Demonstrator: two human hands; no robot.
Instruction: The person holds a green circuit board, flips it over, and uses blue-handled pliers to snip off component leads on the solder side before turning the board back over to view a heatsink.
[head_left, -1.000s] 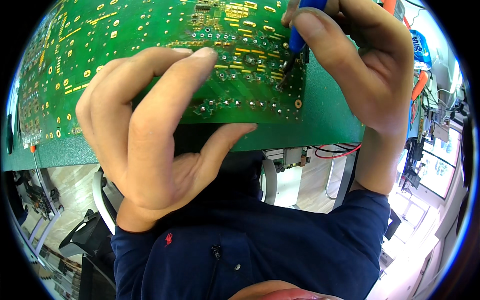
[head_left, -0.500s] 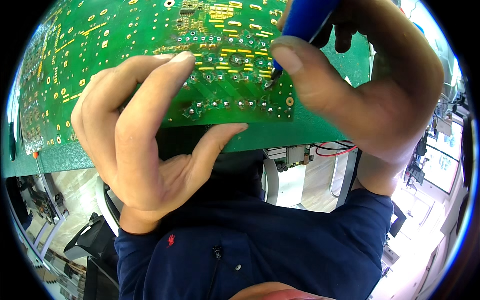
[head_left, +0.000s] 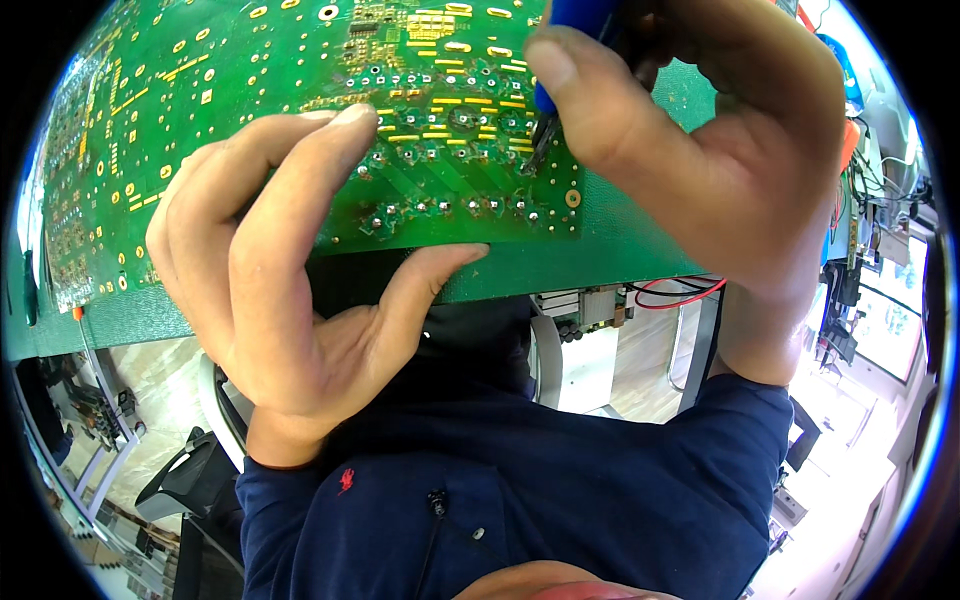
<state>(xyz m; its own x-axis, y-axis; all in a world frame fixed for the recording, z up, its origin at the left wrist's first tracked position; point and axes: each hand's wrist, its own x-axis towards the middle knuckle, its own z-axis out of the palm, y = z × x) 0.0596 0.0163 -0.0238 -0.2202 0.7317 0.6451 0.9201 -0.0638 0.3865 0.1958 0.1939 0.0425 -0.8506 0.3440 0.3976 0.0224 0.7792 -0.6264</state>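
Green circuit board (head_left: pixel 250 130) lies on the green tabletop (head_left: pixel 600 255). Left hand (head_left: pixel 290 270) clamps its near edge at 6 o'clock, thumb beneath. Right hand (head_left: pixel 720 150) grips a blue-handled tool (head_left: pixel 565 40), tip on solder joints at 1 o'clock. Recommendation: hold board steady, tip square.

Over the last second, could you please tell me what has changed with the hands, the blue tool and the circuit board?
The right hand with the blue-handled tool has drawn nearer the camera and slid left, so the tip now sits further in from the circuit board's lower right corner. The left hand fills more of the view too. Unchanged: the left hand grips the board's near edge, thumb beneath, and the tool tip stays on the solder pads.
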